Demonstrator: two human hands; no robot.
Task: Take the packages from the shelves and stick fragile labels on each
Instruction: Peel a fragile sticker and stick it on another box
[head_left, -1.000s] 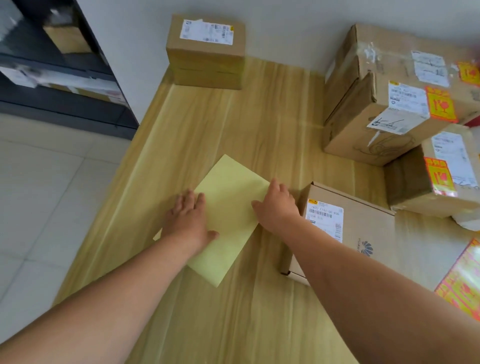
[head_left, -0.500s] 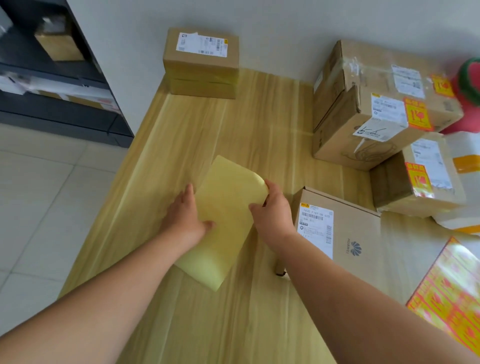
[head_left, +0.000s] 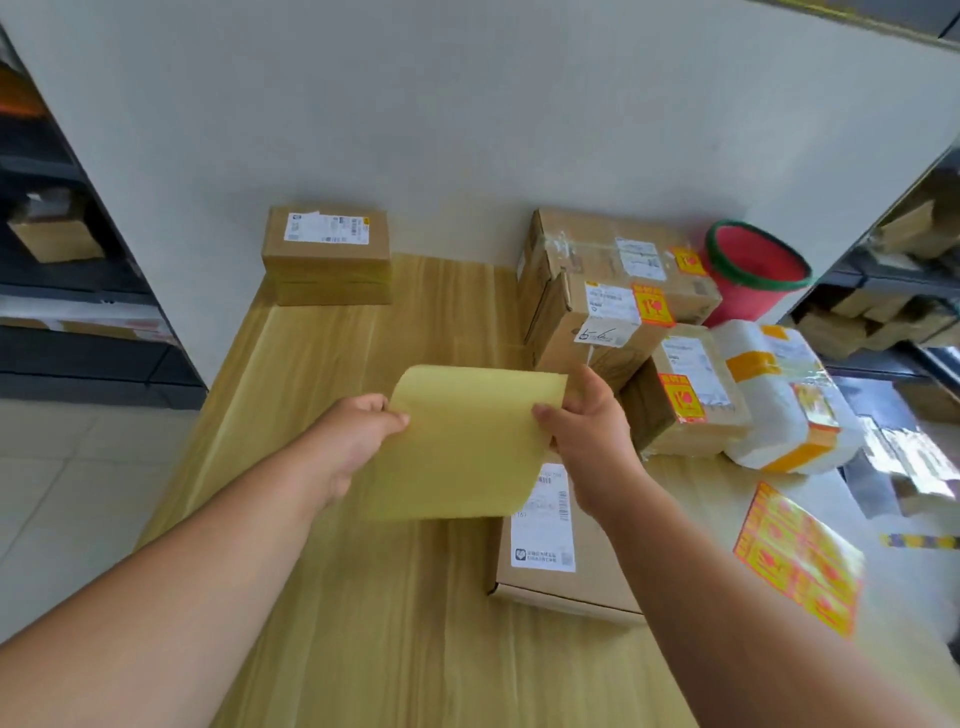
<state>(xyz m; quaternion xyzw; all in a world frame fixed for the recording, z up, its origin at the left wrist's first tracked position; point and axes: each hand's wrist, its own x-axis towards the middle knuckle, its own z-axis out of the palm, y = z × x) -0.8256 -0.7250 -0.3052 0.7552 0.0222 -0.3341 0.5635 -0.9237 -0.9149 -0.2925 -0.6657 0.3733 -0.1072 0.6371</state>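
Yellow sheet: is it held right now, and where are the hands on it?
Yes. Yellow sheet is held off the table: left hand pinches its left edge, right hand its right edge.

Yellow sheet (head_left: 462, 441) lifted off table (head_left: 322, 364), now held in both hands.

The room was bright with even, soft light that seemed to come from the right, where a patch of floor (head_left: 914, 462) glared almost white, and shadows on the wooden table (head_left: 363, 597) were faint and soft-edged, just a dim band under the far small box (head_left: 327, 254). The wide lens bent everything toward the edges, so the wall (head_left: 467, 130) leaned and the shelves (head_left: 78, 312) at far left and right splayed outward. Motion blur smeared the sheet of fragile labels (head_left: 800, 561) at near right and softened the printing on the boxes.
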